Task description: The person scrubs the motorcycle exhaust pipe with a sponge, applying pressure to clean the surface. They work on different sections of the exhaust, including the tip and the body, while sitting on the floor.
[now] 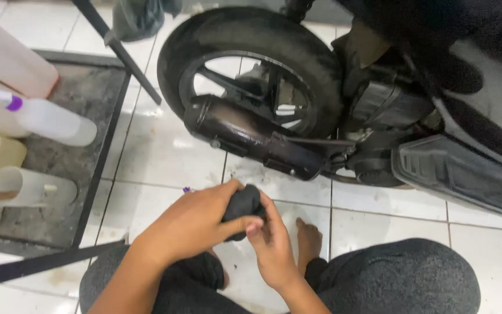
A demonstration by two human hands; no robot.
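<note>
Both my hands meet low in the middle of the view, over the white tiled floor. My left hand (190,224) is wrapped over a small black rubbery part (244,204) and grips it from the left. My right hand (274,244) holds the same part from below and the right, fingers curled against it. Just beyond stands a motor scooter's rear wheel (251,70) with its black exhaust muffler (251,136) running across it. My bare foot (309,238) and dark-trousered knees show below.
A low metal-framed shelf (97,168) at the left carries a white squeeze bottle with a purple cap (42,116), a pale canister (7,52) and a white tube (24,187). The scooter's black body and footboard (454,168) fill the right. A dark stand leg (117,49) slants across.
</note>
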